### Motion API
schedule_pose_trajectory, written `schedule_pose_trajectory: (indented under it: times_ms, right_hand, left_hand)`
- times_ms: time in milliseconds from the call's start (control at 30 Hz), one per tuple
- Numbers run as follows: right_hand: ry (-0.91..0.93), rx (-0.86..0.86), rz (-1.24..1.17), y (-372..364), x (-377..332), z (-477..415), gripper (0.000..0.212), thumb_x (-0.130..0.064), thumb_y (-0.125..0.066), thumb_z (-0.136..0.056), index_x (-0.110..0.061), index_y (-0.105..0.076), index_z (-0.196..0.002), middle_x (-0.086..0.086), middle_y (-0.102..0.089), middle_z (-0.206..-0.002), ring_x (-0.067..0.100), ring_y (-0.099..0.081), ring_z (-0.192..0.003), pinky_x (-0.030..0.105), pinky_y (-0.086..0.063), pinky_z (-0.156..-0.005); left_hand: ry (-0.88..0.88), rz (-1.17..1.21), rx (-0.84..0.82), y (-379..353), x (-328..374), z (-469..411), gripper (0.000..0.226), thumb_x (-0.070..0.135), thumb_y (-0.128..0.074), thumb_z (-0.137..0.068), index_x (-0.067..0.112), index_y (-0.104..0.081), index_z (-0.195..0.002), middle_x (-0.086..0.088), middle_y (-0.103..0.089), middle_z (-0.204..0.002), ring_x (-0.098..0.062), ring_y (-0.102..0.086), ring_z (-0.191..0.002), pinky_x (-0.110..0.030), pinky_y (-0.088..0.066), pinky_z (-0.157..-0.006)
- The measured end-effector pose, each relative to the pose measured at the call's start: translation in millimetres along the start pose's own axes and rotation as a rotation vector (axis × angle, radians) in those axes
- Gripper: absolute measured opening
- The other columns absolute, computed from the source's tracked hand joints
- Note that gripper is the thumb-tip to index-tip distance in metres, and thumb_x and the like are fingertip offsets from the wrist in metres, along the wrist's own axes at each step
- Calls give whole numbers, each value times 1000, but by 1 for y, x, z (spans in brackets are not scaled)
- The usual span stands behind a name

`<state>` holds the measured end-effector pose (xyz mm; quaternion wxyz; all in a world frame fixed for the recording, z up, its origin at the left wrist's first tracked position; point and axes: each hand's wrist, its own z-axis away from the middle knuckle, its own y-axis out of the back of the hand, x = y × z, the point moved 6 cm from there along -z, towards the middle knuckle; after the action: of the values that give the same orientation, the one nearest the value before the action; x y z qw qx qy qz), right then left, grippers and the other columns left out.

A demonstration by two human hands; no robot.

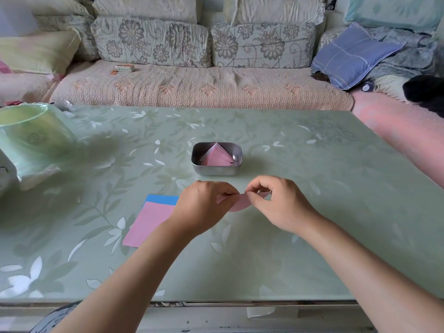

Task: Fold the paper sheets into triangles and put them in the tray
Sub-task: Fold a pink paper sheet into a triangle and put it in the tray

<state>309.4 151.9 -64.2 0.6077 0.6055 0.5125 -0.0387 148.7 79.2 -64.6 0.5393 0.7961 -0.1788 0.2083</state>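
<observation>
**Editor:** What is the person doing at the desk (pixel 312 212)?

**Photographer:** Folding. The left hand (pixel 204 203) and the right hand (pixel 276 203) each pinch the top edge of a pink sheet (pixel 240 203) between thumb and fingertips. The paper bows in a curve below them, just in front of the metal tray (pixel 216 171). Whether the sheet's lower edge touches the desk cannot be told.

**Editor:** And the tray?

**Photographer:** It sits at mid-desk and already holds a fan of folded triangles (pixel 217 156). A spare pink sheet (pixel 149 222) lies over a blue sheet (pixel 162 199) beside the left wrist, so by my reading more folding remains.

**Editor:** What makes this fold come out clean?

**Photographer:** Likely the corners. Bring them exactly together before any crease is set, hold that meeting point with one hand, and lay the paper flat on the desk. Then run a fingertip from the centre of the bowed fold outward. Creasing it in the air risks a skewed edge and a triangle that will not nest with the others.
</observation>
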Motion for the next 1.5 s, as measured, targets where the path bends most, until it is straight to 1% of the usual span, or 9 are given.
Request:
schedule_pose_trajectory:
  times_ms: [200, 333, 533, 767, 1033, 1133, 1233, 1400, 1500]
  right_hand:
    - [148, 60, 78, 1, -21, 4, 6, -29, -64, -79, -25, -66, -75, -17, -64, -73, 9, -59, -70, 36, -48, -75]
    - [201, 90, 202, 0, -28, 6, 6, -28, -66, -76, -25, -64, -72, -15, -64, -70, 8, -58, -67, 40, -45, -81]
    - [207, 103, 321, 5, -29, 3, 13, -24, -72, -75, -25, -60, -70, -15, -62, -67, 10, -56, -61, 40, -43, -80]
    - [138, 127, 305, 16, -20, 0, 7, -26, -63, -71, -27, -57, -69, -16, -59, -66, 7, -55, -58, 34, -42, -82]
    - [60, 171, 333, 21, -9, -2, 21, -22, -69, -74, -29, -49, -70, -15, -55, -66, -4, -47, -58, 34, -42, -78]
    - [116, 207, 269, 21, -11, -1, 19, -17, -69, -78, -26, -52, -78, -14, -54, -74, 3, -50, -64, 35, -44, -73]
    - [219, 131, 218, 11, -20, 0, 16, -20, -73, -81, -20, -63, -93, -12, -61, -91, 14, -57, -76, 33, -43, -75]
    - [297, 131, 246, 3, -27, 1, 7, -13, -72, -86, -19, -68, -83, -13, -68, -80, 14, -64, -76, 40, -44, -79]
    - [319, 136, 268, 3, -29, 1, 10, -16, -73, -85, -20, -67, -78, -14, -65, -76, 13, -61, -72, 41, -43, -76]
  left_hand:
    - [23, 32, -31, -1, 2, 2, 12, 42, -65, -89, 36, -76, -88, 19, -73, -80, -9, -66, -76, -33, -53, -69]
    - [31, 22, -19, 0, 5, 3, 12, 41, -66, -87, 35, -76, -86, 17, -73, -80, -12, -65, -75, -32, -53, -69]
    - [-10, -12, 54, 12, 8, 2, 6, 37, -71, -84, 35, -76, -82, 14, -69, -74, -9, -56, -66, -23, -41, -58]
    - [10, -67, 96, 30, -5, 0, 7, 31, -70, -84, 35, -75, -80, 12, -70, -77, -14, -63, -75, -32, -52, -66]
    - [-8, -183, 149, 34, -8, 1, 7, 32, -70, -84, 36, -74, -80, 6, -67, -72, -18, -62, -68, -31, -50, -57]
    - [-3, -161, 136, 32, -7, 2, 6, 36, -69, -85, 38, -73, -81, 8, -66, -72, -15, -60, -68, -30, -49, -56]
    - [-45, -116, 124, 27, 0, 3, 6, 37, -68, -85, 38, -74, -82, 11, -67, -72, -11, -59, -68, -29, -48, -55]
    - [-80, -131, 145, 25, 7, 5, 6, 37, -68, -85, 37, -73, -81, 11, -65, -69, -10, -57, -64, -19, -33, -50]
    - [-173, -160, 200, 25, 18, 6, 8, 34, -67, -82, 33, -74, -78, 10, -64, -63, -13, -57, -61, -21, -31, -53]
